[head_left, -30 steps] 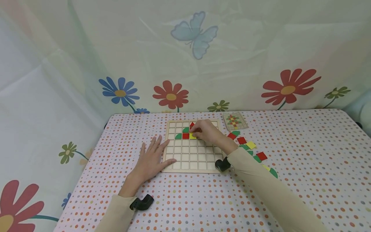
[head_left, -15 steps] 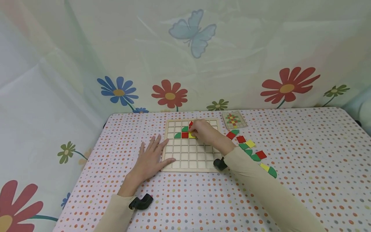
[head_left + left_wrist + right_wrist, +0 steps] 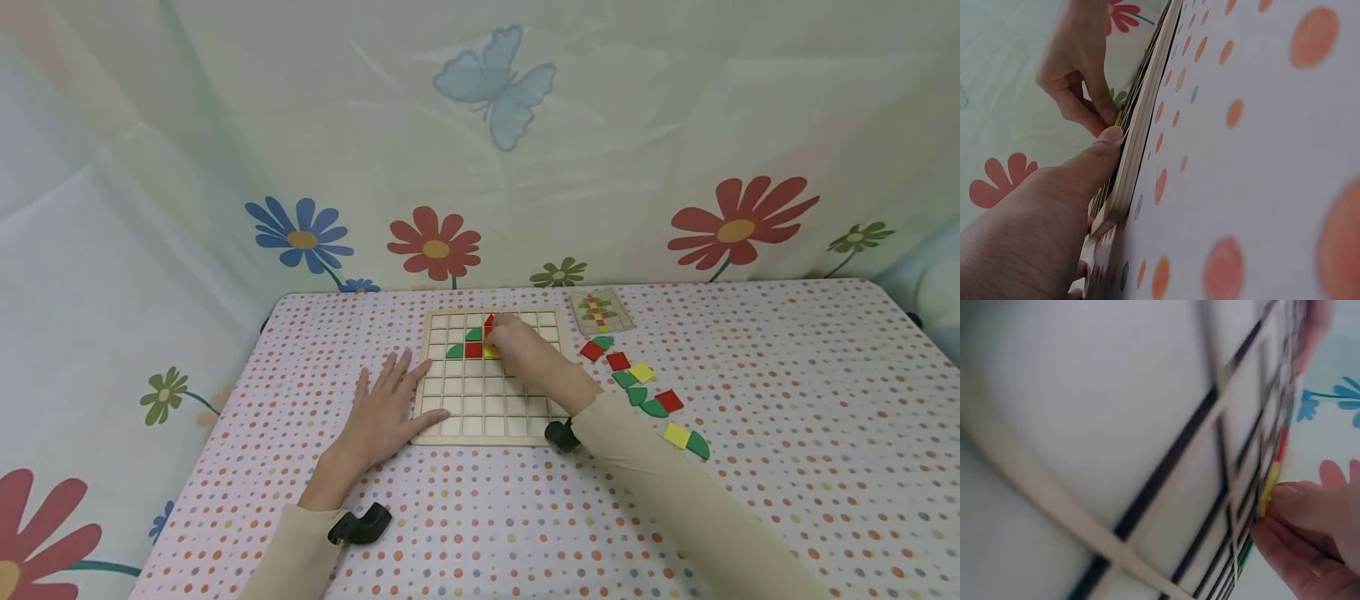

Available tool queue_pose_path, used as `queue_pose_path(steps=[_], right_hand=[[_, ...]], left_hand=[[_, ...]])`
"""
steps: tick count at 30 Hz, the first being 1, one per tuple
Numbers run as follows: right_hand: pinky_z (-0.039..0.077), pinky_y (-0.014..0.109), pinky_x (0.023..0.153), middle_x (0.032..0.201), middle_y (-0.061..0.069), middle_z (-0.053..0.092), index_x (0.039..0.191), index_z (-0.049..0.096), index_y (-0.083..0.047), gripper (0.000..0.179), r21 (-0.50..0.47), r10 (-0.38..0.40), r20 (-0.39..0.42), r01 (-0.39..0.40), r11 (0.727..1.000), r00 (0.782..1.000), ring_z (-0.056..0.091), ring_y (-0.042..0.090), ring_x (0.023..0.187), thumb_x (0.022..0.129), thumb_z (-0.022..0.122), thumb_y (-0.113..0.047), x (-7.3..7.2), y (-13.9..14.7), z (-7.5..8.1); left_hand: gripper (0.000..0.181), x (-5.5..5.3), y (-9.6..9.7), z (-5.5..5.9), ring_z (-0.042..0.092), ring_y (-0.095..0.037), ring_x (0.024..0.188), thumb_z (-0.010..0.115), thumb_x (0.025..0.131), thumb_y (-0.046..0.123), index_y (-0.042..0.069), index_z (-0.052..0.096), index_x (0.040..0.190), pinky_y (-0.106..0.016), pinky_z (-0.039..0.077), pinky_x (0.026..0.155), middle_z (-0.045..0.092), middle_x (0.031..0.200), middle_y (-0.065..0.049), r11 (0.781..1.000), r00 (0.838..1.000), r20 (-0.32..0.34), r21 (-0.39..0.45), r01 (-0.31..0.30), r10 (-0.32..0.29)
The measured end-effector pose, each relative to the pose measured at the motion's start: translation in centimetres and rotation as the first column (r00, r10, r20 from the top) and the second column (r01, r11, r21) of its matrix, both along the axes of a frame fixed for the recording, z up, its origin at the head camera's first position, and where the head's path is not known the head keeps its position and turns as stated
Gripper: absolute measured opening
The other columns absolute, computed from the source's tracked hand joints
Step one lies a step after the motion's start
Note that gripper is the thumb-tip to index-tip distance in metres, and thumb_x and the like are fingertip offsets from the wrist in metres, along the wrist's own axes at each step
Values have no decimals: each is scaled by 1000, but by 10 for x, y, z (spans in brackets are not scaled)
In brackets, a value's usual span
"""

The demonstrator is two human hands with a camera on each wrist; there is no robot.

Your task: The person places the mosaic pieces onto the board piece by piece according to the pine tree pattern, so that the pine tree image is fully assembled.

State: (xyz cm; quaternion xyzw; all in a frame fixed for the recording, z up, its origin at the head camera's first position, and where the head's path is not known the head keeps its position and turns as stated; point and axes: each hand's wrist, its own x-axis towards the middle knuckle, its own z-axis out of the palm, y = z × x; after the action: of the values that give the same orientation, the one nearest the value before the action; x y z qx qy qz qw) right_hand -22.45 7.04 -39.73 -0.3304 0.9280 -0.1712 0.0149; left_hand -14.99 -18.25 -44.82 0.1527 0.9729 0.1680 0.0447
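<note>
A wooden grid board (image 3: 474,407) lies on the table with red, green and yellow tiles set in its upper cells. My left hand (image 3: 382,418) lies with spread fingers along the board's left side, its thumb over the edge. My right hand (image 3: 525,354) is bent over the upper cells. Its thumb and fingertips pinch at a yellow square tile (image 3: 1267,489), partly hidden behind them in the head view. Left of it sit a red square tile (image 3: 474,350) and a green quarter-round tile (image 3: 455,351). Another green quarter-round tile (image 3: 474,334) is one row up, beside a partly covered red tile (image 3: 489,327).
A pattern card (image 3: 602,311) showing a coloured tree lies beyond the board's upper right corner. Loose tiles trail down the right side, among them a red square (image 3: 670,401), a yellow square (image 3: 677,435) and a green quarter-round (image 3: 698,445). A printed curtain (image 3: 337,125) hangs behind the table.
My right hand stays at the upper cells, its fingertips shifting slightly and hiding more of the yellow tile. My left hand keeps its place. The whole head view has drifted a little.
</note>
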Motion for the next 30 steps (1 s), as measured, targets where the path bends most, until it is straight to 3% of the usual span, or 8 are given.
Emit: queue_pose_path(steps=[3, 6, 10, 14, 20, 30], right_hand=[[58, 42, 97, 120, 24, 70, 115, 75, 9, 19, -52, -1, 81, 5, 999, 997, 67, 37, 118, 100, 64, 7, 7, 6, 5], [55, 46, 102, 127, 22, 70, 124, 72, 8, 25, -119, 19, 200, 5, 993, 980, 65, 37, 122, 102, 63, 0, 15, 19, 12], [54, 48, 104, 132, 17, 69, 127, 73, 3, 26, -144, 48, 282, -7, 990, 958, 63, 35, 126, 104, 63, -6, 30, 46, 19], [56, 47, 99, 128, 12, 70, 123, 76, -2, 23, -114, 49, 283, -17, 993, 958, 65, 32, 121, 103, 66, -7, 49, 78, 27], [59, 43, 88, 119, 8, 70, 117, 78, -5, 21, -54, -9, 279, 25, 998, 960, 67, 26, 107, 96, 76, -6, 72, 113, 35], [57, 37, 81, 112, 8, 68, 115, 78, -2, 29, -11, -41, 256, 45, 999, 966, 63, 21, 95, 87, 85, -8, 71, 126, 25]], left_hand=[[91, 0, -1, 0, 7, -36, 161, 58, 96, 71, 19, 33, 166, -70, 0, 124, 15, 174, -14, 1000, 1000, -4, 1, -3, 3], [91, 1, -2, 0, 7, -36, 161, 58, 96, 70, 18, 33, 166, -70, 0, 123, 16, 174, -15, 1000, 1000, -7, 7, -3, 3], [91, 2, -1, 0, 8, -36, 161, 60, 95, 70, 18, 34, 166, -70, 0, 123, 16, 174, -15, 1000, 1000, -9, 15, -6, 6], [91, 3, -1, 0, 8, -37, 161, 61, 95, 69, 18, 34, 165, -70, 0, 123, 17, 173, -15, 1000, 1000, -14, 21, -4, 4], [91, 3, -1, 0, 10, -38, 161, 60, 95, 69, 16, 35, 165, -71, 1, 123, 18, 173, -16, 1000, 1000, -18, 17, -1, 1], [91, 3, -2, -1, 6, -35, 161, 59, 96, 69, 18, 33, 166, -70, -1, 123, 15, 174, -14, 1000, 1000, -11, 26, -1, 1]])
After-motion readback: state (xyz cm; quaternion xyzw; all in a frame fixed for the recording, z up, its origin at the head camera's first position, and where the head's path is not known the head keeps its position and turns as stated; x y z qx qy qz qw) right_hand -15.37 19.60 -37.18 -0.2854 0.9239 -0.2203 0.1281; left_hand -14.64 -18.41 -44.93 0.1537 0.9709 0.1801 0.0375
